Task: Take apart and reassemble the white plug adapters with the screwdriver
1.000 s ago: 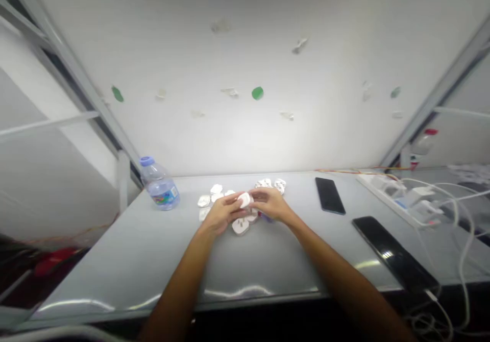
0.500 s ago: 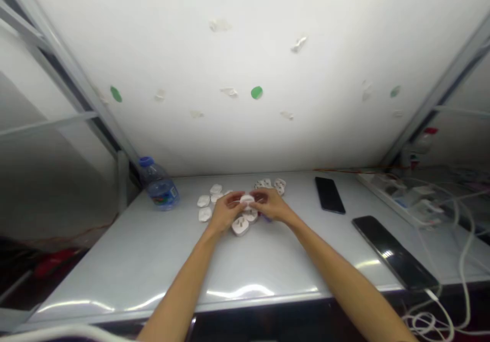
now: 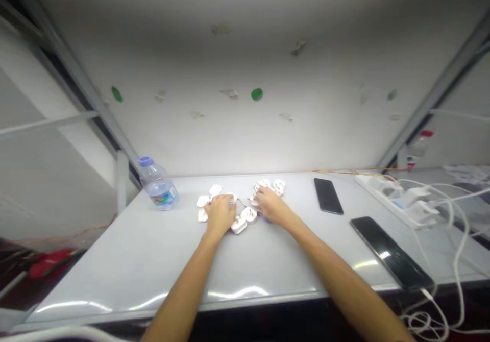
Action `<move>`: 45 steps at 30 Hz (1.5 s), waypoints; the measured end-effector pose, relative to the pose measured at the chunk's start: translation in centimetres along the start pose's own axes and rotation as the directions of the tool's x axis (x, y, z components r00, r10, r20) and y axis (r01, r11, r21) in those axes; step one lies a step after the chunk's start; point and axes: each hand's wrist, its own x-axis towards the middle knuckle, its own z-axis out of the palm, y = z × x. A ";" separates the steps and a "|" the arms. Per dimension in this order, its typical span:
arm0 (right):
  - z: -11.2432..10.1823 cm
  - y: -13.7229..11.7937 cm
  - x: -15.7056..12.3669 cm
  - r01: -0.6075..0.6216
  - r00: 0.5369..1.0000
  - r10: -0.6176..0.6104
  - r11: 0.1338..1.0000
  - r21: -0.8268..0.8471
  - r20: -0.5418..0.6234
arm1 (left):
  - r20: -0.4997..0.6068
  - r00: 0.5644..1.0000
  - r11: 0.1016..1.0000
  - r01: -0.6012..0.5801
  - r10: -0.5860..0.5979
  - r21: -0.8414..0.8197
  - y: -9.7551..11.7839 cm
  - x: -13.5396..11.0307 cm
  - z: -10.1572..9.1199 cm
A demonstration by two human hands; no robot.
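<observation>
While your left hand (image 3: 221, 214) curls over a white plug casing (image 3: 231, 197), your right hand (image 3: 270, 204) touches another white piece (image 3: 253, 202); whether either grips, I cannot tell. Two pronged plugs (image 3: 250, 214) lie between your hands, slightly nearer you.

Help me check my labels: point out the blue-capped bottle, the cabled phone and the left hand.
Blue-capped bottle (image 3: 157, 185), head view, mid-body.
Cabled phone (image 3: 392, 253), head view, mid-screen.
Left hand (image 3: 221, 215), head view, back of hand.
</observation>
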 end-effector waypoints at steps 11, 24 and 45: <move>-1.2 0.8 -0.2 -0.102 0.994 0.103 0.994 0.041 -0.025 | -0.045 0.999 0.994 0.013 -0.018 -0.112 0.5 0.2 -0.1; -1.9 2.3 -0.7 -0.346 0.937 0.348 0.902 -0.256 -0.038 | 0.183 0.958 0.704 0.286 -0.219 -0.650 1.9 0.4 -0.5; -1.7 0.4 -0.5 -0.246 0.967 0.249 0.968 -0.050 0.059 | 0.434 0.884 0.448 0.464 -0.175 -0.764 2.5 -0.3 -1.2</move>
